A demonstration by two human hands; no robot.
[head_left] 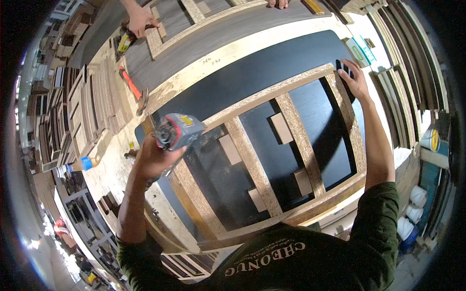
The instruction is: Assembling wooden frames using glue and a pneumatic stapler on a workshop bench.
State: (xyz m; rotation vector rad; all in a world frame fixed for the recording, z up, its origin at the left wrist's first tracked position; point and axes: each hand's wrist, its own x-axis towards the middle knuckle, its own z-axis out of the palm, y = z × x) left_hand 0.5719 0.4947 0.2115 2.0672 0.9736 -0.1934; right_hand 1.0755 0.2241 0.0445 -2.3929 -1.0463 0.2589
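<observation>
1. One grey nail gun (175, 131) with a yellow label on its body is sitting in the person's left hand (154, 160), which is closing tightly around its handle and holding it just above the near-left corner of the frame.
2. One chipboard frame (301, 140), rough and speckled tan, is lying flat on a smooth black panel (252, 77); I am counting three upright slats between its long rails, with four small tan blocks (281, 128) resting in the dark gaps.
3. The right hand (355, 80) is reaching to the far right corner of the frame, well apart from the nail gun, with its fingers spread over the chipboard and touching a small black piece at the panel's edge; it is pressing rather than clasping anything.
4. One hammer (133, 89) with an orange handle is lying on the bench to the left of the black panel, beyond the nail gun.
5. Two other hands are showing at the far side: a co-worker's hand (141, 22) is gripping a yellow tool (125, 41), and another's fingertips (277, 4) are resting on a grey wood-grain panel (218, 39).
</observation>
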